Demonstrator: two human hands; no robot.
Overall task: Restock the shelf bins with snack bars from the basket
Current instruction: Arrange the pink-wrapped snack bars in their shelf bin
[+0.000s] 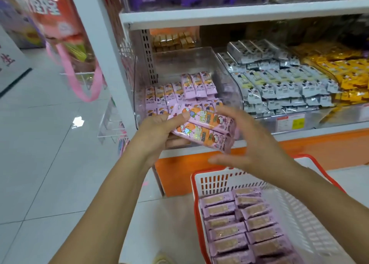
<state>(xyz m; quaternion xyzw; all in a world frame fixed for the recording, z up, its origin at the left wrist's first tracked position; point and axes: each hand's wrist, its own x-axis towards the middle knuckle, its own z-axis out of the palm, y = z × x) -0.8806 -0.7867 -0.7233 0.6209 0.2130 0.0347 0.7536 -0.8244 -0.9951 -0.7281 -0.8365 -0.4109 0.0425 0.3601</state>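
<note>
Holding two pink snack bars (201, 132) just before the clear shelf bin (199, 60): my left hand (157, 132) grips them, thumb on top, while my right hand (253, 142) lies loose-fingered against their end. Next, I'd slot them onto the bin's rows; more wait in the basket (194, 194)

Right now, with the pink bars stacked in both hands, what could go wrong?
1. The left hand grips only one end of the stacked pink snack bars, and the right hand has its thumb off them, so a bar may slip out and drop.
2. The clear bin has a raised front wall; the stack could catch on it.
</note>
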